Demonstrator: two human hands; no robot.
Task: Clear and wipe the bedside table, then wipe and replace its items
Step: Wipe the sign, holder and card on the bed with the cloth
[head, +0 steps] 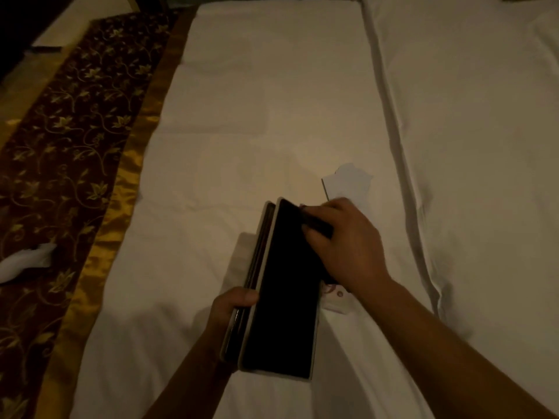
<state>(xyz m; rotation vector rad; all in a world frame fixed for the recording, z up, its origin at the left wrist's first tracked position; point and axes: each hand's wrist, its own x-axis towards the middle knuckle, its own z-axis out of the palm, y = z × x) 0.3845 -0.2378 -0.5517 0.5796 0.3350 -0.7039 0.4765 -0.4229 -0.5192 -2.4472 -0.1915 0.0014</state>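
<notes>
A dark, flat folder (284,294) with pale edges is held over the white bed (242,116), standing on its long edge and slightly open. My left hand (233,306) grips its near left edge, thumb on top. At the folder's far right corner my right hand (341,240) presses a small dark thing against the cover; I cannot tell what it is. A white tissue (351,182) lies on the bed just beyond my right hand. A small white card with a reddish print (334,297) lies under my right wrist.
A dark red and gold floral bed runner (69,140) crosses the bed on the left, with a crumpled white tissue (24,261) on it. A folded ridge of sheet (405,164) runs down the right side.
</notes>
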